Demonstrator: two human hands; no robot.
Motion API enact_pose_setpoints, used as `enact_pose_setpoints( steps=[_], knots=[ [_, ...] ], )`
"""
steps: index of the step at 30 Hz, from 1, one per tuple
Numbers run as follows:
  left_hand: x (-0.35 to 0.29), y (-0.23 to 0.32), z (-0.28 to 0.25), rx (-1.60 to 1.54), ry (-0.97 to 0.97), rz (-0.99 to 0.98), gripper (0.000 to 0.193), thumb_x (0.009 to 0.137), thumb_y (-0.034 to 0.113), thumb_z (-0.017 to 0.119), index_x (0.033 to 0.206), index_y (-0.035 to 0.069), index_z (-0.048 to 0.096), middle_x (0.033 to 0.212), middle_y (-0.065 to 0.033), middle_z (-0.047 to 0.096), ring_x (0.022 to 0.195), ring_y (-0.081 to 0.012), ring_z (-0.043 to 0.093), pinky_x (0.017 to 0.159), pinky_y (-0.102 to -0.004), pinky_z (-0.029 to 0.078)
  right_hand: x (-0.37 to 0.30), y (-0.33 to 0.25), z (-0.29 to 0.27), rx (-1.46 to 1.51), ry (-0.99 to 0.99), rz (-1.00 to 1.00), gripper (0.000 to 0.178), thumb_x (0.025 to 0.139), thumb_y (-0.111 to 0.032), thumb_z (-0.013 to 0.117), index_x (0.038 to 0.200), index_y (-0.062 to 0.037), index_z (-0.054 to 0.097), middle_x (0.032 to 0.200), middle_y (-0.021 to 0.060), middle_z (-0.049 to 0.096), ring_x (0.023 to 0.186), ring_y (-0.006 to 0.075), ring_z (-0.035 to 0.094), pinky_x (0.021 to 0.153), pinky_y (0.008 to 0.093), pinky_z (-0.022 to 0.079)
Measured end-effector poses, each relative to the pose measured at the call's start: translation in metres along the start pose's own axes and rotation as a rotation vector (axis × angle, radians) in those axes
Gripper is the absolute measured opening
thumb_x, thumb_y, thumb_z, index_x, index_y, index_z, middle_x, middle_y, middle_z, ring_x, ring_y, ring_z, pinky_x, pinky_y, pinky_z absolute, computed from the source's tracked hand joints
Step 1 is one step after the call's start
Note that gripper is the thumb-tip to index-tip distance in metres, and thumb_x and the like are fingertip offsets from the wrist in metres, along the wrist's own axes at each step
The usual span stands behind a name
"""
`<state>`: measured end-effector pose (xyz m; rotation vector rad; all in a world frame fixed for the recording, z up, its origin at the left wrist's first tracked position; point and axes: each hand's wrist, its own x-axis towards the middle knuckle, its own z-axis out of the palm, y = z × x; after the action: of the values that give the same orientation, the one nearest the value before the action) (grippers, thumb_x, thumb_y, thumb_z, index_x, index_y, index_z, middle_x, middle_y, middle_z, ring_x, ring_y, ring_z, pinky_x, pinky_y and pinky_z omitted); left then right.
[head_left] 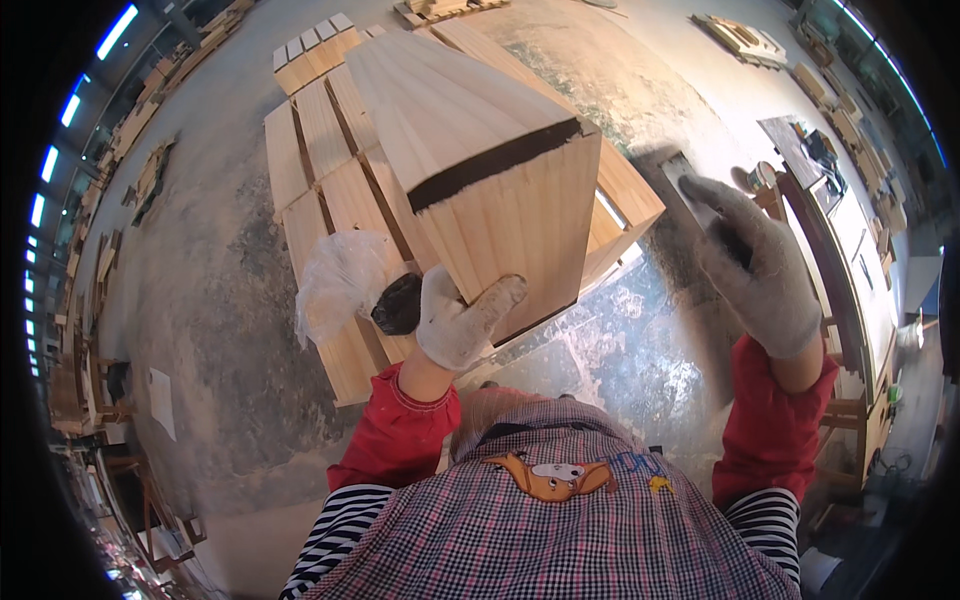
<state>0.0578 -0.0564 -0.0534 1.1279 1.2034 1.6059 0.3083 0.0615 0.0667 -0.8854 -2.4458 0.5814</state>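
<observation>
A long pale wooden box [530,225] lies on a stack of similar wooden pieces, its end toward me. A dark gap runs along the upper edge of that end. My left hand [462,318], in a white glove, grips the box's lower left edge, thumb on the end face and fingers hidden beside it. Close to that hand sits a clear plastic bag [345,275] with a dark lump [400,304] at its mouth. Right of the box, my gloved right hand [760,265] is curled around a flat, pale grey piece [690,190] whose kind I cannot make out.
Pale wooden boards or boxes [350,200] with gaps between them lie under and left of the box. At right stands a workbench [850,235] with a round tin [762,176] near its edge. More wood stacks [740,42] rest on the concrete floor farther off.
</observation>
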Motion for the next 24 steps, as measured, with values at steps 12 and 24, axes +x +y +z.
enact_pose_setpoints(
  steps=[12,24],
  knots=[
    [-0.026,-0.066,0.011,0.619,-0.325,0.023,0.029,0.076,0.014,0.076,0.099,-0.001,0.066,0.086,-0.0079,0.069,0.082,-0.0155,0.065,0.069,-0.0294,0.051,-0.121,0.132,0.093,1.275,0.413,0.769,0.059,0.086,-0.013,0.058,0.141,-0.0059,0.035,0.090,0.0081,0.058,0.059,0.0123,0.054,0.045,0.0228,0.043],
    [0.049,-0.037,-0.060,-0.424,-0.022,-0.126,0.083,0.090,0.068,0.031,0.144,0.005,0.026,0.143,-0.0111,0.039,0.131,-0.0240,0.039,0.108,-0.0364,0.032,-0.121,0.084,0.153,1.515,0.151,0.817,0.040,0.084,-0.012,0.055,0.123,-0.0033,0.046,0.092,0.0096,0.060,0.058,0.0122,0.056,0.047,0.0230,0.044]
  ],
)
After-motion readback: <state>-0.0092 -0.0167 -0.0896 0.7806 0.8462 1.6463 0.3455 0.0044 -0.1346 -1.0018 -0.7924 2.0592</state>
